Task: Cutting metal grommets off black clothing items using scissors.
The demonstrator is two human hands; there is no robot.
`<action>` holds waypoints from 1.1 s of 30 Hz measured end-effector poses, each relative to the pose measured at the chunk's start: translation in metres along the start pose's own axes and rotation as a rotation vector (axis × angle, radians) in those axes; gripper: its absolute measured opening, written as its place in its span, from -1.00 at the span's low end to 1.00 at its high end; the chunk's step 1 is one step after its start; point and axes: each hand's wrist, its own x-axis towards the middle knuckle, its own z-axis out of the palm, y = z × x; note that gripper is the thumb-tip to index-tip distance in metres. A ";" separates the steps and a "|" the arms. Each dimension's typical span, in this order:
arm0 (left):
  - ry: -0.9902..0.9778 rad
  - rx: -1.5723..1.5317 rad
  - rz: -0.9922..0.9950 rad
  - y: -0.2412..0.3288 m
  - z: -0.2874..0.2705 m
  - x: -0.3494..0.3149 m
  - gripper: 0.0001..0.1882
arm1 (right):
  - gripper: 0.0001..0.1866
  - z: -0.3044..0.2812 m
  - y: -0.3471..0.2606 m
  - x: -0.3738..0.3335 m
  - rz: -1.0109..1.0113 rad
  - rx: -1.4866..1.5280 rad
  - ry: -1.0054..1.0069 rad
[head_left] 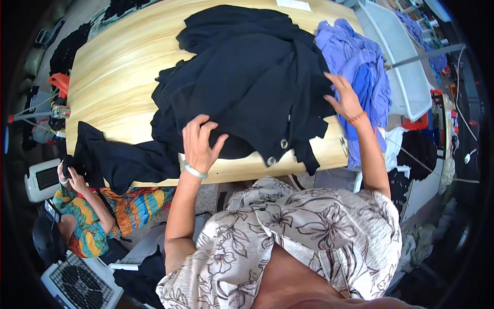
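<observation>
A black knitted garment [242, 92] lies spread over the middle of the wooden table, with two round light buttons [283, 143] near its front edge. My left hand [199, 143] is over its lower left part, fingers bent a little and thumb apart, gripping nothing I can see. At the garment's right edge, my right hand [345, 98] has its fingers spread, next to a pile of blue-purple clothing [355, 62]. A further black piece of cloth [128, 159] stretches left along the table's near edge.
Small thread snips [343, 146] lie at the table's near right. A white plastic bin [396, 56] stands beyond the right side. At the left corner a co-worker's hands [76, 180] handle the black cloth's end. A floor fan [82, 283] is at lower left.
</observation>
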 end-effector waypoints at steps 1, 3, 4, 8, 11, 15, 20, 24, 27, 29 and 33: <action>0.017 -0.012 0.050 0.006 0.005 0.005 -0.55 | -0.25 0.004 -0.009 0.014 -0.109 -0.045 0.030; -0.028 -0.006 0.181 0.018 0.026 0.011 -0.52 | -0.20 0.017 -0.023 0.028 -0.158 -0.082 -0.067; -0.078 0.007 0.228 0.024 0.036 0.010 -0.51 | -0.21 0.024 -0.030 0.030 -0.145 -0.132 -0.104; -0.249 0.068 0.331 0.039 0.070 -0.012 -0.51 | -0.44 0.056 -0.007 0.030 -0.165 -0.333 -0.079; -0.422 -0.039 0.454 0.053 0.100 -0.039 -0.53 | -0.52 0.064 0.010 0.025 -0.101 -0.427 -0.033; -0.576 0.020 0.342 0.072 0.144 -0.056 -0.18 | -0.69 0.047 0.020 0.026 -0.138 -0.500 -0.152; -0.433 0.047 0.156 0.078 0.178 -0.058 -0.39 | -0.69 0.032 0.034 0.007 -0.092 0.076 -0.056; -0.394 -0.018 0.176 0.071 0.187 -0.056 -0.51 | -0.83 0.003 0.020 -0.017 0.068 0.557 0.110; -0.446 -0.115 0.082 0.073 0.170 -0.046 -0.59 | -0.86 -0.026 0.017 -0.017 0.148 0.607 0.029; -0.343 -0.191 0.032 0.073 0.157 -0.042 -0.68 | -0.84 -0.046 0.009 -0.004 0.067 0.444 0.025; -0.132 -0.245 -0.102 0.073 0.096 -0.012 -0.71 | -0.64 -0.059 0.028 0.016 -0.011 -0.001 0.077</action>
